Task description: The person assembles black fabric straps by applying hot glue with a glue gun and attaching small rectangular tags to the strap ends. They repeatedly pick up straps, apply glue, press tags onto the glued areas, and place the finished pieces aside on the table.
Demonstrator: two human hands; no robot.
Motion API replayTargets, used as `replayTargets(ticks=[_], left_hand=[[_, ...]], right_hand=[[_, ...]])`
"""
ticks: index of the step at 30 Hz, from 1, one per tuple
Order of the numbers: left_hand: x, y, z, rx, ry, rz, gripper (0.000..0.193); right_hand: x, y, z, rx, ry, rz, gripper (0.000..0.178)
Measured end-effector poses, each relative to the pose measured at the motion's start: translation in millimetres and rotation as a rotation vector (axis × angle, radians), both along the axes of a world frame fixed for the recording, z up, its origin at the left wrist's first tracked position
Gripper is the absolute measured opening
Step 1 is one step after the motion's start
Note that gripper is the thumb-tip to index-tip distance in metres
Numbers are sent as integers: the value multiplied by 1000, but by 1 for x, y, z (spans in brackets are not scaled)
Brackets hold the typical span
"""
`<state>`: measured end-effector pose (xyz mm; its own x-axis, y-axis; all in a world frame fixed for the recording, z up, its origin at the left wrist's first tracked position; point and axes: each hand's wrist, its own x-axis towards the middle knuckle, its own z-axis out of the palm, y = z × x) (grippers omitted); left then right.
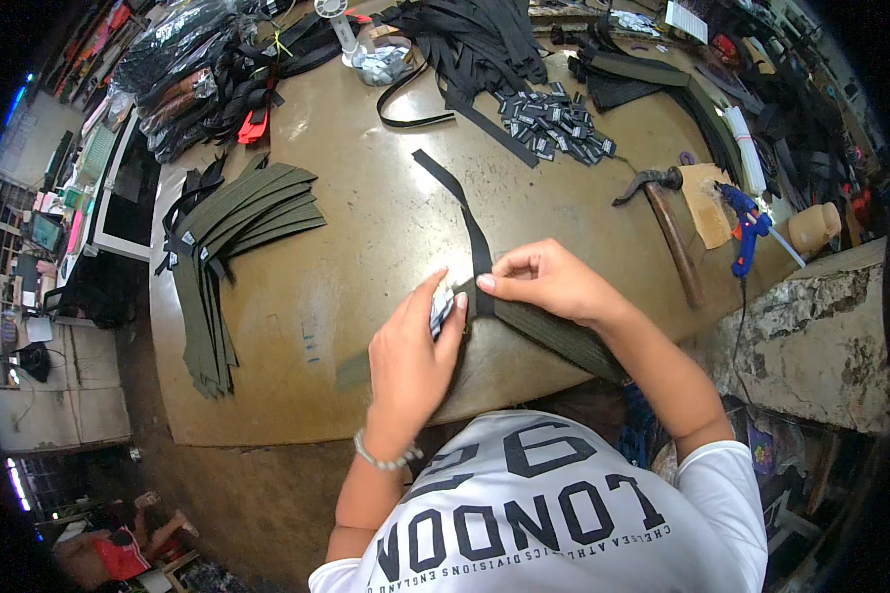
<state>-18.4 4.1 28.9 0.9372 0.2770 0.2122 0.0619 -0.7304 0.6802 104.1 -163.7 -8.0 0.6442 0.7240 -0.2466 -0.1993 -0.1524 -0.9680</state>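
In front of me an olive fabric strap [559, 338] lies at a slant on the table, with a narrow black webbing strip [473, 229] crossing its left end and running up and away. My right hand [556, 281] pinches the black strip where it meets the olive strap, thumb on top. Curled around a small bunch of black-and-white fabric labels [442, 310], my left hand [405, 348] is close beside that crossing. Its fingertips come near the strap's end; whether they touch it I cannot tell.
Fanned olive straps [252, 212] lie on the table [366, 237] at left. Loose labels [559, 124] and black strips [475, 44] are heaped at the far side. At right are a hammer [674, 242], a blue glue gun [750, 229] with a cord, and a tape roll [813, 227].
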Motion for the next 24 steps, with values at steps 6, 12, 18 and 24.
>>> replayTargets(ticks=[6, 12, 18, 24], left_hand=[[12, 2, -9, -261, 218, -155, 20], [17, -10, -31, 34, 137, 28, 21], [20, -15, -41, 19, 121, 40, 23], [17, -16, -44, -2, 98, 53, 27]], right_hand=[[19, 9, 14, 269, 489, 79, 42], [-7, -5, 33, 117, -875, 80, 46], [-35, 18, -14, -106, -693, -212, 38], [-43, 5, -21, -182, -1089, -105, 33]])
